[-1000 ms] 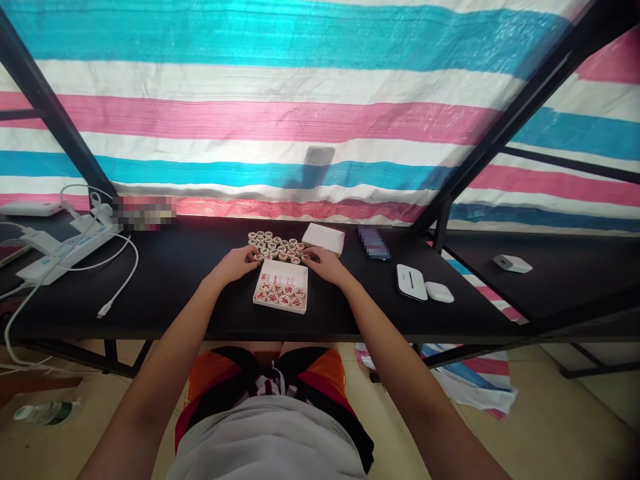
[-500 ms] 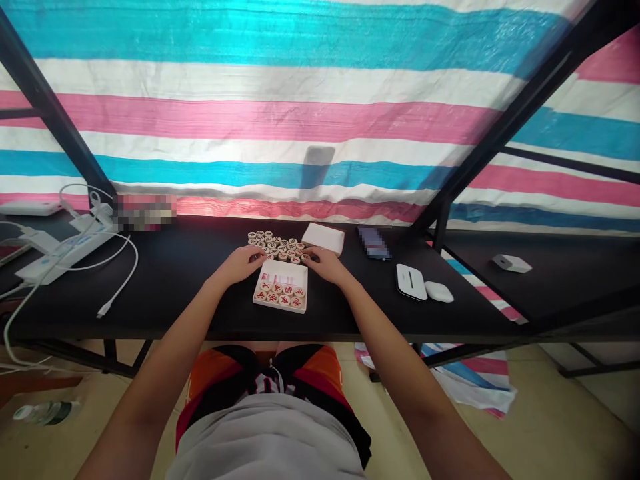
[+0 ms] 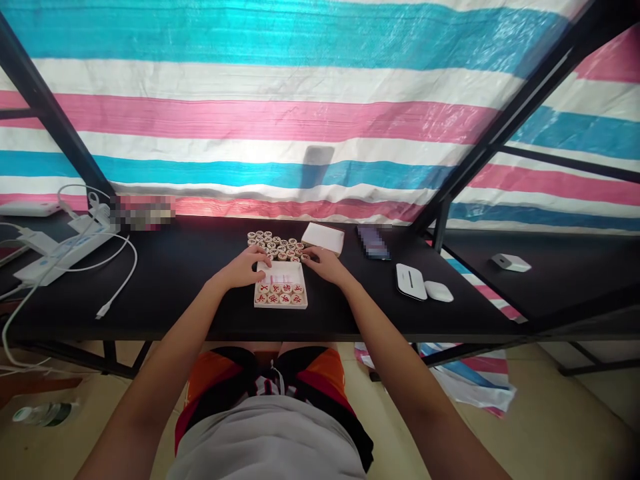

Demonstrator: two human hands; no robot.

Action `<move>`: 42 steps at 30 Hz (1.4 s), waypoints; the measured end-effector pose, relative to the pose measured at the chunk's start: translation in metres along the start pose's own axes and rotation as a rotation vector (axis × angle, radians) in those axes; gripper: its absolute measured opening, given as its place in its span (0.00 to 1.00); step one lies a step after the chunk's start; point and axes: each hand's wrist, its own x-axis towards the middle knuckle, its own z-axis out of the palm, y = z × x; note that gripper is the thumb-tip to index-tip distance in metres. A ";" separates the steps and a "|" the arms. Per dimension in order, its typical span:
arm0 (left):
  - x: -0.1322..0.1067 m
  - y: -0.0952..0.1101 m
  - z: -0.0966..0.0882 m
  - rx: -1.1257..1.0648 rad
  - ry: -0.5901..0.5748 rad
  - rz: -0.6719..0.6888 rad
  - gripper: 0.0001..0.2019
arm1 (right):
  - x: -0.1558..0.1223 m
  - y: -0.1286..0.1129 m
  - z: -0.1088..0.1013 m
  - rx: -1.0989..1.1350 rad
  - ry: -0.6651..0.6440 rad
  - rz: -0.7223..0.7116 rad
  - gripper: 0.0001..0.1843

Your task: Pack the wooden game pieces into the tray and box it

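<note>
the tray (image 3: 298, 275) is set between the left hand (image 3: 250, 267) and the right hand (image 3: 323, 264), toward the worktop's (image 3: 160, 287) near edge, its sides squared to it; its longer axis cannot be told. its far left corner is straddled by the left, half open; the right is half curled by loose pieces (image 3: 283, 255) near the tray's far right corner. whether anything is gripped cannot be told.
</note>
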 end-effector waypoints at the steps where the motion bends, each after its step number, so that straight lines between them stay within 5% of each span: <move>1: 0.000 0.002 0.000 -0.003 -0.003 0.002 0.10 | 0.000 -0.001 0.000 -0.001 0.000 -0.002 0.14; 8: -0.004 0.005 -0.014 -0.053 -0.301 -0.081 0.23 | -0.002 -0.004 -0.002 -0.009 -0.006 0.013 0.14; 15: -0.006 0.005 -0.022 -0.067 -0.353 -0.118 0.27 | 0.000 -0.001 -0.001 -0.023 -0.009 0.012 0.14; 21: -0.003 0.009 -0.013 -0.098 -0.209 -0.119 0.22 | 0.000 0.000 -0.001 -0.026 -0.013 0.001 0.15; 28: -0.002 -0.010 -0.015 -0.056 0.253 -0.178 0.19 | -0.001 -0.003 -0.001 -0.010 -0.012 0.001 0.14; 33: -0.002 -0.023 -0.015 0.093 0.215 -0.225 0.13 | 0.000 0.000 0.000 -0.022 -0.010 0.007 0.15; 38: -0.001 -0.031 -0.014 0.172 0.329 -0.304 0.14 | 0.000 0.001 0.000 -0.025 -0.020 0.008 0.16; 42: -0.002 -0.032 -0.013 0.210 0.259 -0.347 0.14 | -0.001 -0.001 -0.001 -0.010 -0.013 0.007 0.15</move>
